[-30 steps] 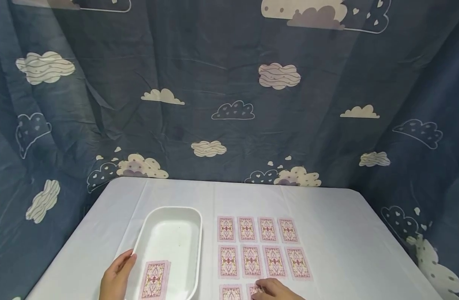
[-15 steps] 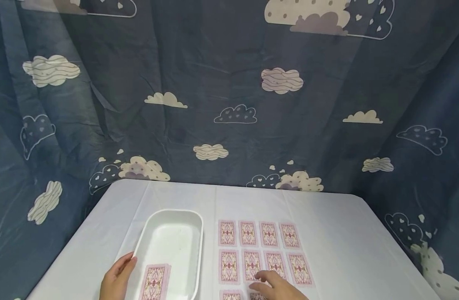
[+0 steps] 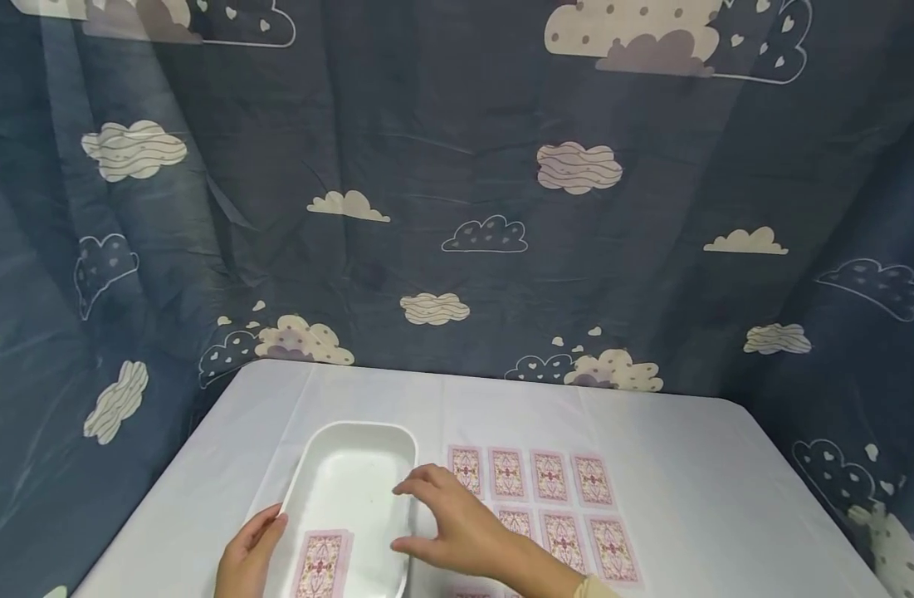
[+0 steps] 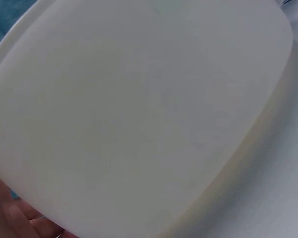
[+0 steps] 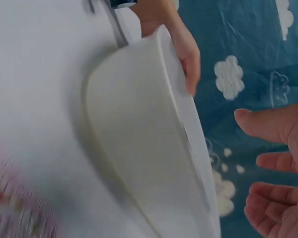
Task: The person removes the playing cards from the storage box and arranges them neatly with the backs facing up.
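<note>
A white rectangular tray (image 3: 363,473) stands on the left part of the table. Inside its near end lies a small stack of pink patterned playing cards (image 3: 320,565), backs up. My left hand (image 3: 251,552) grips the tray's left rim, thumb on the inner side; in the left wrist view its fingers (image 4: 20,220) show at the tray's edge. Over the right rim reaches my right hand (image 3: 457,527), fingers and thumb spread apart and nothing between them. The right wrist view shows that same right hand (image 5: 280,168) beside the tray wall (image 5: 134,114).
Right of the tray, playing cards (image 3: 564,540) lie face down in neat rows on the white-clothed table (image 3: 696,482). My right hand and forearm cover some of them. A dark blue curtain (image 3: 397,124) with cloud prints hangs behind the table.
My right hand has left the front row of cards and moved left and away from me to the tray's right rim. The left hand stays on the left rim.
</note>
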Demonstrator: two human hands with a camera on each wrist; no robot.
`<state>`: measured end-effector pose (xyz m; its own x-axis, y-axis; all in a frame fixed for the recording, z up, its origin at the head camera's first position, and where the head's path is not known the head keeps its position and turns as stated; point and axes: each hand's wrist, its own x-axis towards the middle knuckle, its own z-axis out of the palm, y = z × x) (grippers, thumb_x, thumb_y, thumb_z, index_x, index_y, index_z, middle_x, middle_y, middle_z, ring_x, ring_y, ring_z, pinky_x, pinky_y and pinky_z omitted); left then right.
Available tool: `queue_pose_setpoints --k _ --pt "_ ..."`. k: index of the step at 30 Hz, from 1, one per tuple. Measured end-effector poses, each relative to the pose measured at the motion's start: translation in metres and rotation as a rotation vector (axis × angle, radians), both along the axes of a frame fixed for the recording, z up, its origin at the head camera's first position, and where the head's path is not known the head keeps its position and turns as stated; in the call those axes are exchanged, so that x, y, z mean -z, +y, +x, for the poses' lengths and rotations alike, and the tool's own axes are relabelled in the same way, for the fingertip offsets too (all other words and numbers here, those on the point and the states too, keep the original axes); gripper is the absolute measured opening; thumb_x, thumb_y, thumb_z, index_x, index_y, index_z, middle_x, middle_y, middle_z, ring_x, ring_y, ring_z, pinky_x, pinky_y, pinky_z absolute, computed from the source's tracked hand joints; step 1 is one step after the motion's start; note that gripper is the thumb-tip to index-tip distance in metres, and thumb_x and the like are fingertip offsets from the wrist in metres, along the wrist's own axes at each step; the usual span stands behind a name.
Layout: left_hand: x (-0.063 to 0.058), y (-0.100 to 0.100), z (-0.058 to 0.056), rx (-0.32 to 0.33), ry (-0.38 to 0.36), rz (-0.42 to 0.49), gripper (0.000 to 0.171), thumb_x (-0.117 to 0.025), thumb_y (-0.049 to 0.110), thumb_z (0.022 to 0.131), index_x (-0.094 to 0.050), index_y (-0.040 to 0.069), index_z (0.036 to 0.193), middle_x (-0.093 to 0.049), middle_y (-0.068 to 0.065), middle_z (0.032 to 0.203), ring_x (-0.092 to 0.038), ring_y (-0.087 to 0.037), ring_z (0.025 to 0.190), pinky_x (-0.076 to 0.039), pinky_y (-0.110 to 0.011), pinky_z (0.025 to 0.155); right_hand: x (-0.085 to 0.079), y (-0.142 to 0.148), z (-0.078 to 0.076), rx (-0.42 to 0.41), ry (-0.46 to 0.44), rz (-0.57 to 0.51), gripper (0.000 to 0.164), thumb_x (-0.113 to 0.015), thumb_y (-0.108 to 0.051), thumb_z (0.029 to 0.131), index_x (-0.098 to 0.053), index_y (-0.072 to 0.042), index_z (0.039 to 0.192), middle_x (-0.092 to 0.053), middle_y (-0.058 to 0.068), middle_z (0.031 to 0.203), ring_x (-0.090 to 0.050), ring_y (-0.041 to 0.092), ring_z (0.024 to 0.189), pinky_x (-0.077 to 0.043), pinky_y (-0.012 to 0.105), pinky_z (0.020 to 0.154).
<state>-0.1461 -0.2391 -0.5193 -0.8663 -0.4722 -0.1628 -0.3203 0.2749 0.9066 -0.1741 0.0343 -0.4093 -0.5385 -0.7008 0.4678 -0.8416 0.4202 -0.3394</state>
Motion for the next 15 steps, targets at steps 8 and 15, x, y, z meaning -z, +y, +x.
queue_pose_setpoints --k 8,15 --pt "-0.044 0.017 0.016 0.064 0.095 0.035 0.057 -0.047 0.046 0.081 -0.048 0.000 0.115 -0.056 -0.012 0.101 -0.050 -0.020 0.091 -0.039 -0.036 0.076 0.014 -0.048 -0.007 -0.126 -0.015 0.085 0.050 -0.061 -0.046 0.071 -0.051 -0.015 0.109 -0.042 -0.004 0.101 -0.039 0.004 0.092 -0.032 0.012 0.077" --pt "-0.031 0.011 0.014 0.011 0.096 -0.010 0.052 -0.047 0.050 0.080 -0.053 0.008 0.111 -0.059 -0.005 0.096 -0.051 -0.011 0.087 -0.041 -0.021 0.066 0.028 -0.085 -0.003 -0.121 0.005 0.217 0.053 -0.056 -0.052 0.070 -0.052 -0.015 0.108 -0.043 -0.006 0.099 -0.038 0.001 0.087 -0.032 0.007 0.073"
